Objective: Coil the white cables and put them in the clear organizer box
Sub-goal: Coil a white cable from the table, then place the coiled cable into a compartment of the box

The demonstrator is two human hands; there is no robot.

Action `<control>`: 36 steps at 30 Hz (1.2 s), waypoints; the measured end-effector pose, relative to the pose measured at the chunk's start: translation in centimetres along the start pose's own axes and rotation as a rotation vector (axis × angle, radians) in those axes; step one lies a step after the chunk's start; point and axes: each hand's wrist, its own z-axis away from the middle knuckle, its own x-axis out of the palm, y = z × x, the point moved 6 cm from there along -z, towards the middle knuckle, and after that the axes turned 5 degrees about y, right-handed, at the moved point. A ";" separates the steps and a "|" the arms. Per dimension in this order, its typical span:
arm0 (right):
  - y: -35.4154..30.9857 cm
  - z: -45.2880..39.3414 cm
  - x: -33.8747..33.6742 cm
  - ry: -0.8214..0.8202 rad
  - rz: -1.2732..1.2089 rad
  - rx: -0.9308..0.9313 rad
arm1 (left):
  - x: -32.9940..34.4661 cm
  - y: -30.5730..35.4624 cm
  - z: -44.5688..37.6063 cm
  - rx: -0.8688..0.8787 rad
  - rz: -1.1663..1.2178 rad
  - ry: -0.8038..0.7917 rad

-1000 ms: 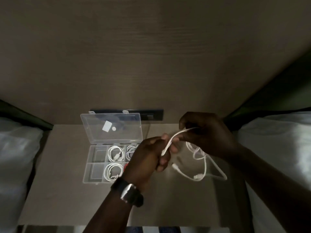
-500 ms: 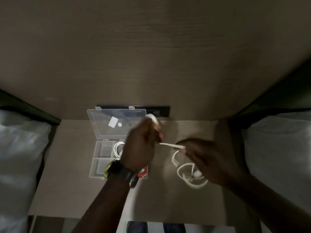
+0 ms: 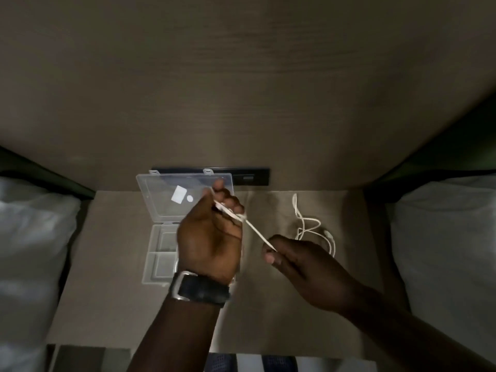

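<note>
A white cable [image 3: 257,232] is stretched taut between both hands above the bedside table. My left hand [image 3: 212,237], with a dark watch on the wrist, grips one end over the clear organizer box [image 3: 161,253] and hides most of its compartments. My right hand [image 3: 303,267] pinches the cable lower and to the right. The rest of the cable [image 3: 308,224] lies in loose loops on the table beyond my right hand. The box lid [image 3: 171,194] stands open against the wall.
The beige bedside table [image 3: 107,277] sits between two white pillows, one on the left [image 3: 32,251] and one on the right [image 3: 451,251]. A dark socket panel [image 3: 255,177] is on the wooden wall behind the box.
My hands have pulled apart, drawing a straight length of cable between them. My left hand rose over the box and my right hand dropped lower. The loose loops now lie spread out on the table.
</note>
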 end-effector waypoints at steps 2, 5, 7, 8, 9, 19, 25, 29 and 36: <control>-1.7 0.1 -0.6 -0.005 0.084 -0.066 | -0.8 -0.2 0.1 0.220 -0.474 0.110; -3.1 -0.1 -2.6 0.089 0.201 -0.195 | -0.5 -2.0 1.2 0.432 -1.028 -0.055; -2.8 -0.3 -4.2 0.196 0.139 -0.159 | -1.1 -3.4 1.9 0.426 -1.261 -0.155; -2.4 -0.4 -4.6 0.230 0.023 -0.089 | -1.7 -4.0 2.3 0.369 -1.298 -0.135; -1.8 -0.4 -4.5 0.237 -0.167 0.002 | -2.3 -4.6 2.9 0.275 -1.257 -0.103; 0.3 0.8 3.1 0.070 -0.622 0.272 | -7.5 -3.5 5.1 -0.158 -1.031 0.180; -1.1 -3.5 6.7 0.120 -0.603 0.384 | -11.6 0.9 3.2 0.172 -1.122 0.291; -1.5 -8.7 10.2 0.192 -0.566 0.416 | -13.3 5.1 1.9 0.442 -1.169 0.256; -1.7 -17.2 17.0 0.234 -0.351 0.327 | -19.3 12.0 -4.5 0.666 -1.636 0.268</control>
